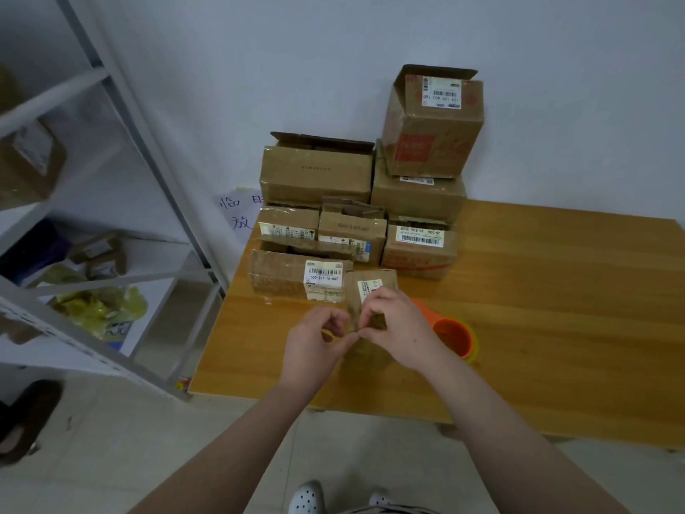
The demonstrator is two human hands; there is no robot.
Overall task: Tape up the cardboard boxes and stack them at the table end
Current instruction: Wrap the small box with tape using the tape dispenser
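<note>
You are at the taping step on a small box [370, 287], which stands on the tabletop [556, 328] just left of the orange tape roll [450, 335]. Both your hands are together at its upper near edge. The right hand [394, 328] pinches that edge from the tape roll's side, and the left hand [318, 341] has curled fingers and its thumb against the same corner. I cannot tell whether a strip of tape lies between your fingertips.

The pile of boxes [419, 202] stands beyond the tape roll, against the wall, and several there look open at the top.

Next, you will probably need to press the flap flat, smooth any tape along the seam, then lift this box away from the tape roll and set it on the pile.
</note>
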